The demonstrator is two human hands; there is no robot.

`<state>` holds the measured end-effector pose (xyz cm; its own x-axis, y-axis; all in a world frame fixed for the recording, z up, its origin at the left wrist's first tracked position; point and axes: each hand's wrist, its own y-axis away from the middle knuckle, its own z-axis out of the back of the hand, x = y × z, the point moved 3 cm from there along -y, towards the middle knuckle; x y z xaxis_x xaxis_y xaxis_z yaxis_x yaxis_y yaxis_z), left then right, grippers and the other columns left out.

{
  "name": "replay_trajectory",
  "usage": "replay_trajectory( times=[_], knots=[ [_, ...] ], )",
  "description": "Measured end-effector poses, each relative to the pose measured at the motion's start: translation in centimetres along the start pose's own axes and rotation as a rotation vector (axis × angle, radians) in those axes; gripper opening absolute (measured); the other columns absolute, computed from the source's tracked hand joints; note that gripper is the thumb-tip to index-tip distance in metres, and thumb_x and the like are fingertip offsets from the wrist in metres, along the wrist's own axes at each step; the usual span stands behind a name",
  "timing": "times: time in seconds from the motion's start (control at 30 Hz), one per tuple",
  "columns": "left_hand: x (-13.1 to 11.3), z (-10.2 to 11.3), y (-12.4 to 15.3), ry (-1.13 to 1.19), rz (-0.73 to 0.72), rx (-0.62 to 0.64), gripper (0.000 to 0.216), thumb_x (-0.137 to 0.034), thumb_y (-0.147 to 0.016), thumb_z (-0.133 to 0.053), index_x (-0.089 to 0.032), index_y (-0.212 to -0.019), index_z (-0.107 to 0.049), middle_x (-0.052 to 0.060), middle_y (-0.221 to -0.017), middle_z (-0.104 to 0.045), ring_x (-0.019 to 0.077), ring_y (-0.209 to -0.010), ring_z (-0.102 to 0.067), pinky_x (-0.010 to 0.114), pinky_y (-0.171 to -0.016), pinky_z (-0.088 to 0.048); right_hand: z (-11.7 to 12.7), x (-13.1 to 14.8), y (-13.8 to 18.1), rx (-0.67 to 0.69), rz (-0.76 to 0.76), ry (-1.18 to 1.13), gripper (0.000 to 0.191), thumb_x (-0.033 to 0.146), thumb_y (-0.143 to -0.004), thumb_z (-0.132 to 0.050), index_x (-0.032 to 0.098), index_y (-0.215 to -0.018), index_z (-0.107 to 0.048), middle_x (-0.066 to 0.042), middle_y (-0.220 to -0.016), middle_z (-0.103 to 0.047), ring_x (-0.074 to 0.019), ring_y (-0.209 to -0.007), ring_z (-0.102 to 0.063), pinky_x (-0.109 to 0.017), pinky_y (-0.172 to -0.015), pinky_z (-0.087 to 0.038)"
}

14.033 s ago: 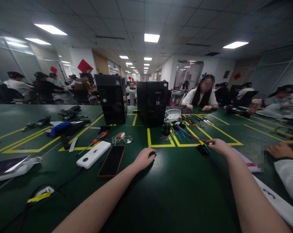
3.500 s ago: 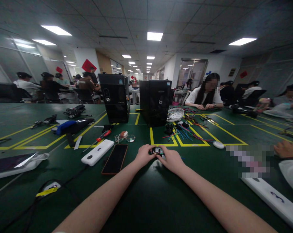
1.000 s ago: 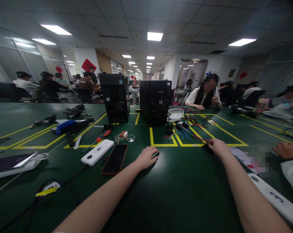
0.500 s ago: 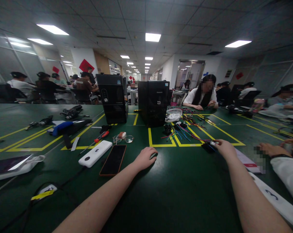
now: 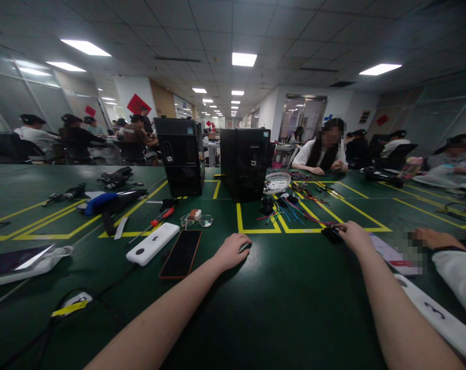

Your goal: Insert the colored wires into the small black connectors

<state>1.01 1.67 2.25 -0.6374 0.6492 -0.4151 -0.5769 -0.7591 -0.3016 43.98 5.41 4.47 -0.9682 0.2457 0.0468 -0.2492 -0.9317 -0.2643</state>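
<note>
My left hand rests on the green tabletop in the middle, right of a dark phone with an orange-brown edge. Its fingers curve loosely and the thumb stands apart, with only tabletop showing in the gap. Farther right, my right hand has its fingertips closed at the near end of coloured wires. A small black piece lies right under those fingertips; its kind is unclear. The wires run back to black connectors on the table.
Two black computer towers stand ahead, beside a white basket. Left are a white power bank, glasses, a screwdriver and a tablet. Another person's hand is at right, near a white numbered power bank.
A pale piece at my right fingertips is now hidden, and that hand has shifted slightly left. The neighbour's hand on the right has moved a little. My left hand stays put.
</note>
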Motion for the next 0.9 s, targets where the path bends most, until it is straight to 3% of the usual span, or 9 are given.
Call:
replay_trajectory(
  times=[0.27,0.47,0.67,0.9],
  knots=[
    [0.0,-0.1,0.0,0.002,0.013,0.007,0.025,-0.027,-0.084,-0.051,-0.023,-0.107,-0.058,0.005,-0.114,-0.058,0.0219,-0.109,-0.049,0.036,-0.097,-0.037,-0.4,-0.4,-0.8,0.097,0.009,-0.081,0.030,0.020,-0.076,-0.048,0.016,-0.096,-0.070,-0.010,-0.089,-0.067,-0.0200,-0.075,-0.062,-0.026,-0.063,-0.044],
    [0.0,0.0,0.0,0.005,-0.005,0.002,0.025,-0.027,-0.084,-0.051,-0.022,-0.107,-0.058,0.005,-0.112,-0.058,0.0212,-0.108,-0.050,0.036,-0.096,-0.038,0.7,-0.9,-0.8,-0.094,0.034,-0.016,0.031,0.022,-0.083,-0.042,0.013,-0.093,-0.070,-0.013,-0.093,-0.067,-0.0257,-0.096,-0.057,-0.033,-0.083,-0.044],
    [0.0,-0.2,-0.1,-0.005,0.005,-0.003,0.024,-0.025,-0.083,-0.052,-0.022,-0.106,-0.059,0.004,-0.113,-0.058,0.0216,-0.108,-0.050,0.036,-0.097,-0.037,1.5,-0.8,-0.4,0.045,-0.049,-0.089,0.029,0.025,-0.080,-0.045,0.015,-0.089,-0.071,-0.012,-0.087,-0.069,-0.0249,-0.076,-0.062,-0.031,-0.062,-0.044],
    [0.2,-0.3,-0.1,0.003,0.007,0.001,0.024,-0.026,-0.083,-0.051,-0.023,-0.105,-0.058,0.004,-0.112,-0.058,0.0213,-0.108,-0.050,0.035,-0.097,-0.038,1.6,-0.1,0.1,0.132,-0.035,-0.134,0.025,0.014,-0.070,-0.051,0.017,-0.083,-0.072,-0.009,-0.084,-0.070,-0.0213,-0.074,-0.063,-0.026,-0.060,-0.043]
  ],
)
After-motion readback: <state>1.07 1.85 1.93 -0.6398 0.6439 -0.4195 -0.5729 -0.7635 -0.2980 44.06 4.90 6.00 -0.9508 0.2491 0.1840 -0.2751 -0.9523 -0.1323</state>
